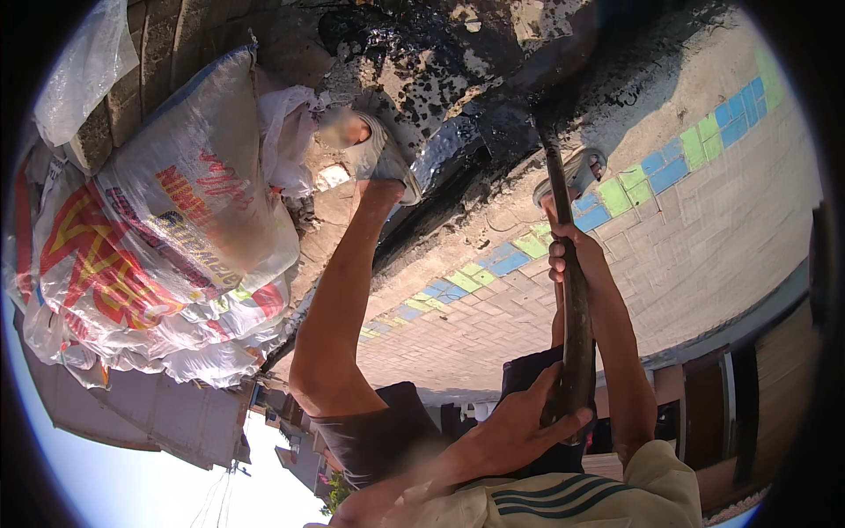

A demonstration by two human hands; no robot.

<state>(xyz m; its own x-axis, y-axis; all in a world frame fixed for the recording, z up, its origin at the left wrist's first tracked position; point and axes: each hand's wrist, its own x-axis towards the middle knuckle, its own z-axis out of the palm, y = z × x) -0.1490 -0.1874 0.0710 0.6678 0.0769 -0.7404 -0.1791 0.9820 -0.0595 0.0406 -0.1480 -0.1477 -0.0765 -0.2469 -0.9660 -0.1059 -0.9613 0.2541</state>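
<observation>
A long-handled tool with a dark, round, wooden-looking shaft slants between my legs toward the black muck ahead. My right hand wraps around the middle of the shaft. Closer to my body, my left hand grips the near end, thumb and fingers on either side of it. At the far end, a dark flat head meets wet black sludge in a narrow channel. Sludge and shadow blur the head's outline, so I cannot tell whether it is a shovel or a hoe.
My sandaled feet straddle the channel, the left sandal beside the sacks and the right sandal on the paved side. Stuffed white woven sacks pile up at left against a block wall. Blue and green pavers border the paving.
</observation>
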